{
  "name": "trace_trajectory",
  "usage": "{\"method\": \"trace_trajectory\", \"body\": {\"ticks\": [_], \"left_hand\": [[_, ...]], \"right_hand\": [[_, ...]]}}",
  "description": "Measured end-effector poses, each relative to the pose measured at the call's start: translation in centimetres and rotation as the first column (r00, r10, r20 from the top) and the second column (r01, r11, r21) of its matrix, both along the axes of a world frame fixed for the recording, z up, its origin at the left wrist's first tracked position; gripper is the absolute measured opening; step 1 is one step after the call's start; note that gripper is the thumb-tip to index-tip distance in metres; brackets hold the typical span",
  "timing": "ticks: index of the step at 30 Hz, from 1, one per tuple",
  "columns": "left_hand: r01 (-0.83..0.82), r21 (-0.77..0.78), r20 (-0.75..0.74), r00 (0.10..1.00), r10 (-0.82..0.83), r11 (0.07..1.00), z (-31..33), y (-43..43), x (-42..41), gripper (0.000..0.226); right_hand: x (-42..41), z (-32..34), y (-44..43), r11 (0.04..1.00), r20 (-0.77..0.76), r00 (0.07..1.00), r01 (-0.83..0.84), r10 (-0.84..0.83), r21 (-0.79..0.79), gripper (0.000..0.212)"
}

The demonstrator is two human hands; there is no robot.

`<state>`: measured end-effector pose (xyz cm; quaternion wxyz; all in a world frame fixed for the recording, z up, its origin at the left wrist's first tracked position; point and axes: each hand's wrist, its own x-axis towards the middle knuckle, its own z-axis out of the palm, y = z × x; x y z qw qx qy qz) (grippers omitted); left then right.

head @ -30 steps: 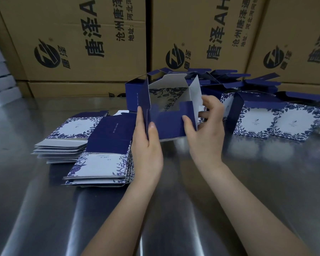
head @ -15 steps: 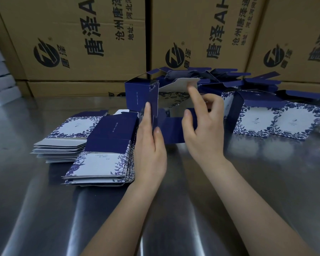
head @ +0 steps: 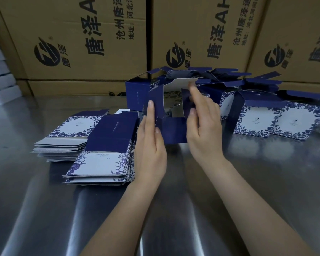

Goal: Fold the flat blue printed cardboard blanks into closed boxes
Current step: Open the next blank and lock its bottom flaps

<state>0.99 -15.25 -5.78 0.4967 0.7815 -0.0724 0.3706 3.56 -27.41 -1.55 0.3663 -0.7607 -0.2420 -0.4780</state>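
Observation:
A half-folded blue box (head: 174, 129) stands on the steel table (head: 257, 172) at centre, its open end toward me. My left hand (head: 151, 143) presses its straight fingers against the box's left side flap. On the right side of the box my right hand (head: 203, 124) has its fingers straight, with the forefinger raised to the white top flap (head: 181, 84). Two stacks of flat printed blanks (head: 103, 156) lie left of my left hand. Folded boxes (head: 277, 119) with open lids stand at the right and behind.
Large brown shipping cartons (head: 85, 43) form a wall along the table's far edge. White flat boxes (head: 0, 82) are piled at the far left. The near half of the table shows only my forearms.
The box has been lowered onto the table from a raised, tilted hold. My right forefinger moved up to the white top flap, which has tipped down over the opening. My left hand stays on the left flap.

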Motion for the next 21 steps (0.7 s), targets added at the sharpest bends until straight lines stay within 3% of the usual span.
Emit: {"method": "trace_trajectory", "body": {"ticks": [4,7,10,14,21], "left_hand": [[-0.017,-0.006,-0.001,1.000,0.017,1.000,-0.1,0.2,0.2,0.062],[-0.034,-0.011,-0.004,0.999,0.034,0.999,0.1,0.3,0.2,0.062],[-0.026,-0.073,-0.008,1.000,0.025,0.997,0.4,0.1,-0.1,0.058],[-0.039,-0.268,-0.013,0.999,0.037,0.963,0.8,0.0,-0.1,0.052],[-0.110,-0.433,-0.070,0.994,0.088,0.895,1.4,0.6,0.1,0.044]], "right_hand": [[0.5,-0.3,-0.4,0.998,-0.032,0.999,-0.025,0.027,0.055,0.052],[0.6,-0.2,-0.5,0.975,-0.132,0.979,-0.128,0.153,0.182,0.062],[0.8,-0.2,-0.7,0.917,-0.266,0.911,-0.220,0.315,0.332,0.070],[1.2,-0.5,-0.8,0.812,-0.341,0.786,-0.322,0.516,0.486,0.060],[0.6,-0.8,0.1,0.780,-0.286,0.762,-0.423,0.582,0.460,0.056]]}}
